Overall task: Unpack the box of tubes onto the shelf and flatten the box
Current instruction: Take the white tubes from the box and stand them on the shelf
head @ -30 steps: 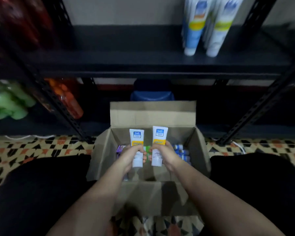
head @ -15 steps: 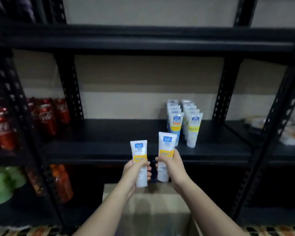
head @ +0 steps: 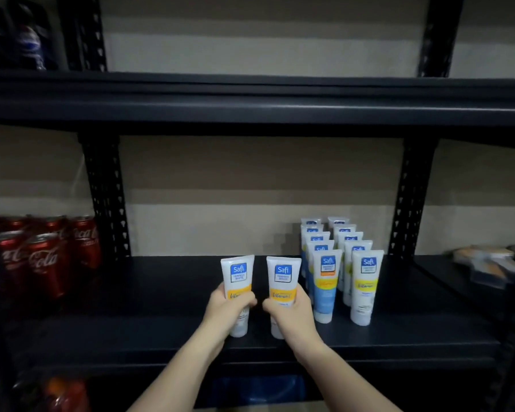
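My left hand [head: 227,307] grips a white tube with a yellow band [head: 238,278], cap down on the black shelf [head: 161,331]. My right hand [head: 292,310] grips a second, matching tube [head: 283,281] right beside it. Both tubes stand upright near the shelf's front, just left of two rows of several tubes [head: 342,263] that run back toward the wall. The box is out of view below the frame.
Red cola cans [head: 45,257] stand on the same shelf at the left. Flat packets [head: 488,263] lie at the far right. Black perforated uprights [head: 107,197] rise behind. A higher shelf [head: 250,99] spans overhead. Orange bottles [head: 63,394] sit on the shelf below.
Both hands have lifted the two tubes out of the box and up to the shelf, setting them beside the rows. My view has tilted up, so the box has dropped out of sight.
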